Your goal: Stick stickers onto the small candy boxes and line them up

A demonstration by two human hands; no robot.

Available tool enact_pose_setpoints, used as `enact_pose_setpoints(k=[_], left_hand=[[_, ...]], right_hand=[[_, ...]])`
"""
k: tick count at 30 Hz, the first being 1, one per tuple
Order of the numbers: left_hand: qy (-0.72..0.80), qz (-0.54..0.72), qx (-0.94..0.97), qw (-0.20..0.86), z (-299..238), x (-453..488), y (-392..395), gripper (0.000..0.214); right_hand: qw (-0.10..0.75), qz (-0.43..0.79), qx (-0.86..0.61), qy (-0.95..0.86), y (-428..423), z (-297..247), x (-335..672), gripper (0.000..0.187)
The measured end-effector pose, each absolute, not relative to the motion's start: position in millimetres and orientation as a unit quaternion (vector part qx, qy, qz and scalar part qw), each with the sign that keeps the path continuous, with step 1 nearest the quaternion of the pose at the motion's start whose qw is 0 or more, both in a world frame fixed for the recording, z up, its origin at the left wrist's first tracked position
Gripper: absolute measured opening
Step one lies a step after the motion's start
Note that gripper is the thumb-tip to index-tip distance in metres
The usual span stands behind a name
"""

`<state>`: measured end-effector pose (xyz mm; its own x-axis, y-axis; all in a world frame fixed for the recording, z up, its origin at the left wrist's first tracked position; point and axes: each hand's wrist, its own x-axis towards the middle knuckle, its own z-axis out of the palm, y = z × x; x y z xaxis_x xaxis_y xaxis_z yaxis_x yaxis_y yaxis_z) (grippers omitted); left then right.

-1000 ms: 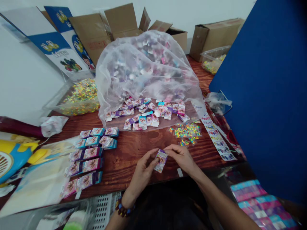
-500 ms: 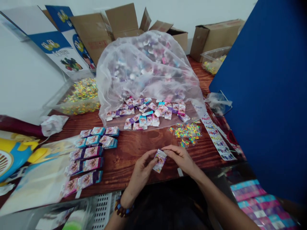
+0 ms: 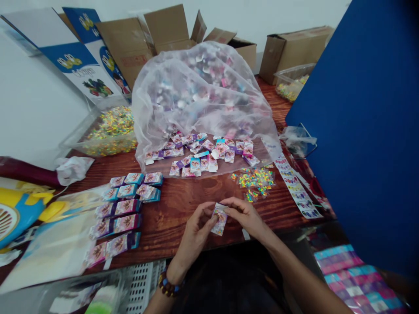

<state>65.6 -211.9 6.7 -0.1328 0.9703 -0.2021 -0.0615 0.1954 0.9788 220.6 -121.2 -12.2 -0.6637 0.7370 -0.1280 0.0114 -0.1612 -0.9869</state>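
Observation:
Both my hands meet over the front edge of the wooden table (image 3: 176,205). My left hand (image 3: 194,235) and my right hand (image 3: 245,216) pinch one small printed packet (image 3: 218,221) between their fingertips, left at its lower side, right at its top. Behind them a big clear plastic bag (image 3: 203,96) lies open, with several small packets (image 3: 203,152) spilled at its mouth. To the left, filled packets (image 3: 121,209) lie in rows. A small heap of coloured beads (image 3: 257,181) sits just beyond my right hand.
A clear tub of coloured beads (image 3: 108,131) stands at the back left, cardboard boxes (image 3: 153,35) behind it. A tall blue board (image 3: 366,131) blocks the right side. A sticker strip (image 3: 296,187) lies near it. A yellow and blue toy (image 3: 16,213) rests far left.
The hands have kept the packet between them and shifted its top slightly; the fingers work at its upper end. Nothing else on the table has moved.

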Motion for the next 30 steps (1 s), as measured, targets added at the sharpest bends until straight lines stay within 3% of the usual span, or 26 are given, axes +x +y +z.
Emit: enact_pose_setpoints(k=[8, 14, 30], left_hand=[[0.527, 0.527, 0.357, 0.563, 4, 66, -216, 0.032], [0.549, 0.466, 0.411, 0.56, 8, 61, -218, 0.024], [0.546, 0.501, 0.39, 0.547, -2, 61, -217, 0.024]], right_hand=[[0.258, 0.702, -0.304, -0.59, -120, -7, 221, 0.022], [0.227, 0.71, -0.314, -0.588, -116, -1, 223, 0.028], [0.179, 0.667, -0.316, -0.651, -113, 6, 221, 0.017]])
